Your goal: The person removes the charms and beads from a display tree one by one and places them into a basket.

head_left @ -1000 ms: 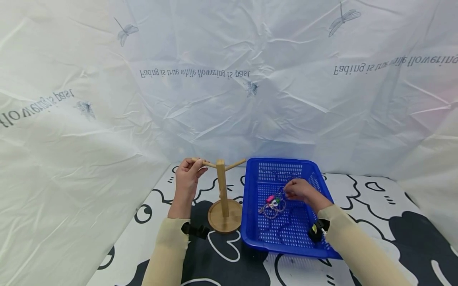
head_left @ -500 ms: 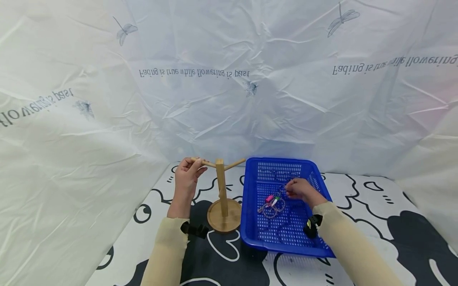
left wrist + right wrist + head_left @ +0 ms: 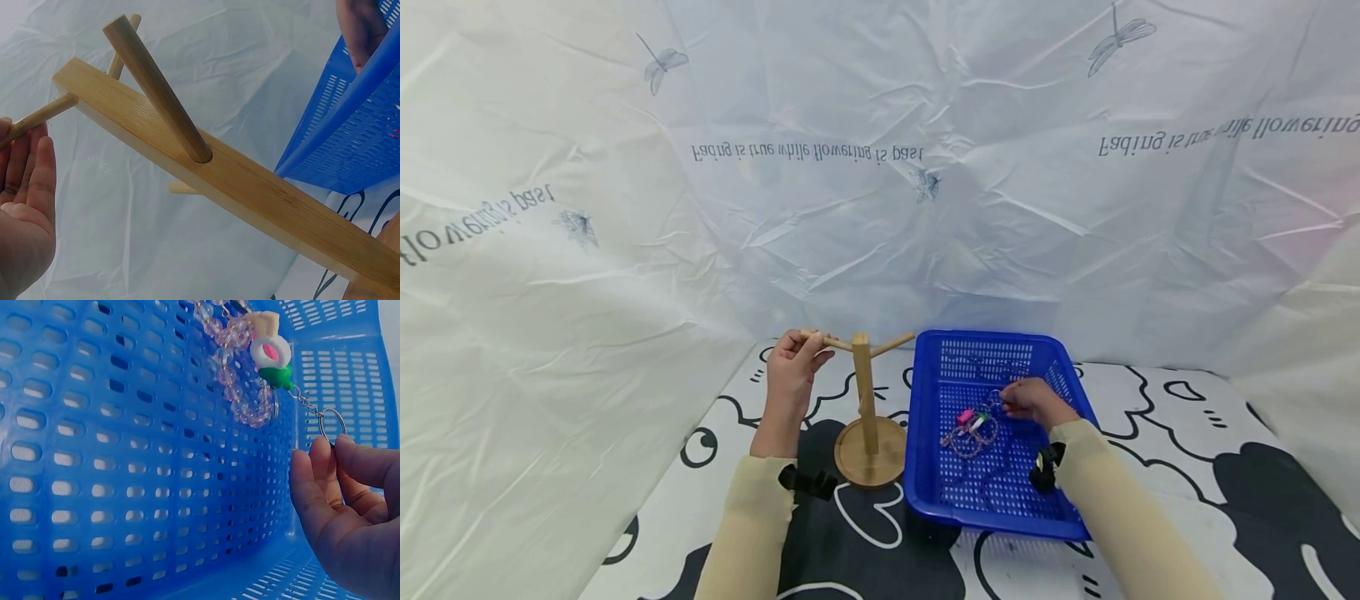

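Note:
My left hand (image 3: 790,375) pinches the end of a peg (image 3: 47,114) on a wooden stand with an upright post (image 3: 867,400) and a round base (image 3: 850,467). In the right wrist view, my right hand (image 3: 350,500) pinches the metal split ring (image 3: 323,425) of a keychain between thumb and fingertips. A short chain joins that ring to a charm with a green piece (image 3: 278,376) and a white ring-shaped piece (image 3: 282,347). Strings of clear and pink beads (image 3: 253,417) lie beside the charm. A pink item (image 3: 965,417) also shows in this tangle.
A blue perforated plastic basket (image 3: 913,467) stands right of the wooden stand, and my right hand reaches over its rim into it. Several more pegs, one of them a thick peg (image 3: 159,87), stick out from the post. White printed sheeting (image 3: 880,242) hangs behind.
My right forearm swings a little leftward, while the right hand stays over the basket. The white part of the charm turns slightly. My left hand and the stand hold still.

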`<action>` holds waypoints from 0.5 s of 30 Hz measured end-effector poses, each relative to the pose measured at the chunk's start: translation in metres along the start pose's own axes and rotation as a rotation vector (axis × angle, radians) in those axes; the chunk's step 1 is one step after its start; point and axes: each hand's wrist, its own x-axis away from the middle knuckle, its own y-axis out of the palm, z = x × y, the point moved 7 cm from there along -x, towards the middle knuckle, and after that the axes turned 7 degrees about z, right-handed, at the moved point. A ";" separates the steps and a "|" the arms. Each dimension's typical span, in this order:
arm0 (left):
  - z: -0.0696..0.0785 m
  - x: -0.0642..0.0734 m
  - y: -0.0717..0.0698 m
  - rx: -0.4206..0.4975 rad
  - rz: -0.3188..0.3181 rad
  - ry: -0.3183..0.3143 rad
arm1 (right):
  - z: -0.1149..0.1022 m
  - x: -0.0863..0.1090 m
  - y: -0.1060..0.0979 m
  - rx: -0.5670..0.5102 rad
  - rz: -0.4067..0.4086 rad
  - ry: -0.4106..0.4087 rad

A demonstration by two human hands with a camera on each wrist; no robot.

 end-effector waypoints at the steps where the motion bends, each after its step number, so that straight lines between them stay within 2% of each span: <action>1: 0.000 0.000 0.000 0.001 -0.001 0.001 | 0.001 -0.001 0.000 -0.004 0.003 0.007; 15: -0.001 -0.001 0.000 -0.011 0.001 0.001 | 0.020 -0.014 -0.002 -0.060 0.006 0.105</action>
